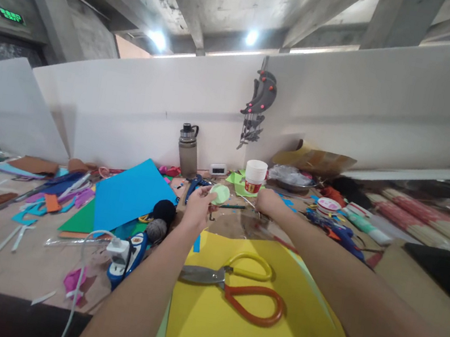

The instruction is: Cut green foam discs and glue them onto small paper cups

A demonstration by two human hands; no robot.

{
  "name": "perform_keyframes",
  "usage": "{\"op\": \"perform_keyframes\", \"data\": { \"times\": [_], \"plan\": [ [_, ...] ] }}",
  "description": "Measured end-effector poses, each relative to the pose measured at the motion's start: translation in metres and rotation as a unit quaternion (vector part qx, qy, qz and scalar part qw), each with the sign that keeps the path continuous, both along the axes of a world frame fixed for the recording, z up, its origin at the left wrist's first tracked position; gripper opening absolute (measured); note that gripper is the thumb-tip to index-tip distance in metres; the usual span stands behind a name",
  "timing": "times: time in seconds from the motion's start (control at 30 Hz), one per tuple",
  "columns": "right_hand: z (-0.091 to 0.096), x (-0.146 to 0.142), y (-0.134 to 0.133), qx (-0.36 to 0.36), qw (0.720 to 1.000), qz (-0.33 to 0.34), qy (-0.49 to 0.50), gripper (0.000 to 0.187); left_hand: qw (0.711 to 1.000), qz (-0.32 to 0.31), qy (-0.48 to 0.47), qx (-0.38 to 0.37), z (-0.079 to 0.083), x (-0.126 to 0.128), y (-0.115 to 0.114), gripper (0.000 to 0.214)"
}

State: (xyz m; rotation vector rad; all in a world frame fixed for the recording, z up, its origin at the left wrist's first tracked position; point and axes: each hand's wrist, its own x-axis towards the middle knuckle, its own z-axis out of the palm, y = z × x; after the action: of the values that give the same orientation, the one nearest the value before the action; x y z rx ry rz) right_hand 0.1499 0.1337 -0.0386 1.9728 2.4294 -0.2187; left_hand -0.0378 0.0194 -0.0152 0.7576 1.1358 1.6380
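My left hand pinches a pale green round piece that looks like paper, held up above the table. Off to the right, my right hand is closed with its fingers turned down toward the table; what is in them, if anything, is hidden. Just behind it stands a stack of white paper cups with a red band, on light green paper. A dark pencil-like stick lies between my hands. Nearer to me, scissors with one yellow and one orange handle rest on yellow sheets.
On the left are blue card, dark and grey yarn balls and a power strip with a white charger. A bottle stands by the white partition. A blue glue gun lies to the right.
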Motion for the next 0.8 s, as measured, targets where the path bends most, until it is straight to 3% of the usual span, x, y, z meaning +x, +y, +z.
{"op": "perform_keyframes", "data": {
  "times": [0.17,0.3,0.43,0.53,0.57,0.63,0.67,0.7,0.73,0.8],
  "plan": [
    [0.006,-0.007,-0.016,0.004,1.000,-0.023,0.017,0.033,1.000,-0.003,-0.004,0.007,-0.002,-0.001,0.002,0.020],
    [0.024,-0.009,-0.030,0.032,0.997,-0.026,0.061,0.025,1.000,0.006,-0.007,0.017,-0.002,-0.003,0.003,0.022],
    [0.057,0.010,-0.054,0.042,0.989,0.039,0.135,0.029,0.999,0.023,-0.008,0.025,-0.001,-0.004,0.004,0.021],
    [0.084,0.033,-0.100,-0.014,0.971,0.137,0.193,0.031,0.999,0.024,-0.009,0.023,-0.001,-0.005,0.005,0.022],
    [0.091,0.040,-0.119,-0.106,0.938,0.227,0.239,0.031,0.999,0.022,-0.008,0.024,-0.001,-0.006,0.005,0.022],
    [0.098,0.052,-0.153,-0.327,0.841,0.351,0.250,0.033,0.999,0.019,-0.004,0.029,-0.001,-0.006,0.006,0.020],
    [0.098,0.057,-0.164,-0.423,0.791,0.385,0.218,0.035,0.999,0.019,-0.004,0.032,-0.001,-0.006,0.006,0.019],
    [0.096,0.060,-0.170,-0.473,0.766,0.391,0.191,0.040,0.999,0.020,-0.005,0.034,-0.001,-0.006,0.006,0.018],
    [0.091,0.062,-0.170,-0.458,0.784,0.375,0.187,0.041,0.999,0.023,-0.007,0.036,0.000,-0.006,0.006,0.018],
    [0.076,0.063,-0.155,-0.292,0.881,0.310,0.207,0.030,0.999,0.028,-0.007,0.034,0.000,-0.006,0.006,0.018]
  ]
}}
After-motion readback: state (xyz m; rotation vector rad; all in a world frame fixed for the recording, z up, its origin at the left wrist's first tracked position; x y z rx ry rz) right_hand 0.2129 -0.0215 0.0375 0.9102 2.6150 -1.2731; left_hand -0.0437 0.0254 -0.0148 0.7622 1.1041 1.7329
